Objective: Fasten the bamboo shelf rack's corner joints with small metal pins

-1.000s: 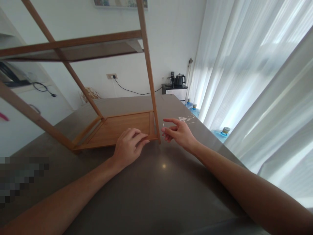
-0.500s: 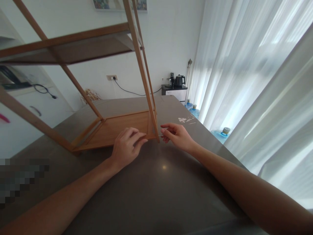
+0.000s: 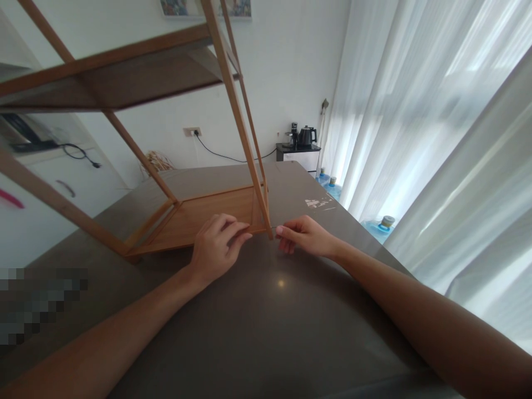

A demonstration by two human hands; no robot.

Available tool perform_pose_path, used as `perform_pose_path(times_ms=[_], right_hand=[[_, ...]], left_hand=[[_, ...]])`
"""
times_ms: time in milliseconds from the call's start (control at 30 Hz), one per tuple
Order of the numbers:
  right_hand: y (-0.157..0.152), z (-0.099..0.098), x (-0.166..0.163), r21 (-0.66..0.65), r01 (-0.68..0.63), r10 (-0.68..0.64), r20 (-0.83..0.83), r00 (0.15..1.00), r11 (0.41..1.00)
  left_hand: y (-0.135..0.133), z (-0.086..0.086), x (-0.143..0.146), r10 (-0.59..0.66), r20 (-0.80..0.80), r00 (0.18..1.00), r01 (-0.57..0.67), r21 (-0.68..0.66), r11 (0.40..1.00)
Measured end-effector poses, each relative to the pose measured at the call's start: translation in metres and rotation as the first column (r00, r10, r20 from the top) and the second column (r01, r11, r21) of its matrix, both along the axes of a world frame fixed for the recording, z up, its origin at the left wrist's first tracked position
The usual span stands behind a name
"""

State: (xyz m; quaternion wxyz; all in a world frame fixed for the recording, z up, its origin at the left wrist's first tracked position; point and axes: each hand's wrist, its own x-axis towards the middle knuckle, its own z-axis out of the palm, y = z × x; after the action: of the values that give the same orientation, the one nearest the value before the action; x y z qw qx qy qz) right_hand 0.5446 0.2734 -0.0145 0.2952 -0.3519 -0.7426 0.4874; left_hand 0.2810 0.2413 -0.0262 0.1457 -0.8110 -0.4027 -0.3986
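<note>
A wooden shelf rack [image 3: 137, 83] stands on the dark grey counter [image 3: 274, 321], its lowest shelf board [image 3: 208, 213] lying just above the counter surface. The left hand [image 3: 218, 246] rests on the near edge of that board, fingers curled and spread flat against the wood, gripping nothing. The right hand [image 3: 305, 238] sits just right of the rack's near right leg [image 3: 239, 122], its grip pinched narrow on a small thin pin [image 3: 274, 228] whose tip meets the foot of the leg. Far behind, a black kettle [image 3: 307, 136] stands on a small cabinet, with water jugs [image 3: 330, 185] on the floor beside white curtains [image 3: 436, 127].
</note>
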Motion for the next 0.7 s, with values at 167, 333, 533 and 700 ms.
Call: perform_pose_path(times_ms=[167,333,533,700], right_hand=[[-0.012,0.009,-0.007,-0.192,-0.009,-0.007,-0.08,0.997,0.981],[-0.022,0.018,-0.015,-0.219,0.025,-0.051,-0.116,0.992,0.975],[-0.027,0.025,-0.012,-0.142,0.009,-0.017,-0.054,0.998,0.99],[-0.025,0.027,-0.001,0.096,-0.083,0.074,0.095,0.993,0.992]], left_hand=[[0.0,0.0,0.001,0.016,0.007,1.0,-0.016,0.007,1.0],[0.0,0.001,0.001,0.018,-0.009,1.0,-0.019,-0.015,1.0],[-0.002,0.001,0.002,0.018,-0.02,1.0,-0.018,-0.041,0.999],[-0.005,0.002,0.005,0.02,0.005,1.0,-0.02,-0.026,0.999]])
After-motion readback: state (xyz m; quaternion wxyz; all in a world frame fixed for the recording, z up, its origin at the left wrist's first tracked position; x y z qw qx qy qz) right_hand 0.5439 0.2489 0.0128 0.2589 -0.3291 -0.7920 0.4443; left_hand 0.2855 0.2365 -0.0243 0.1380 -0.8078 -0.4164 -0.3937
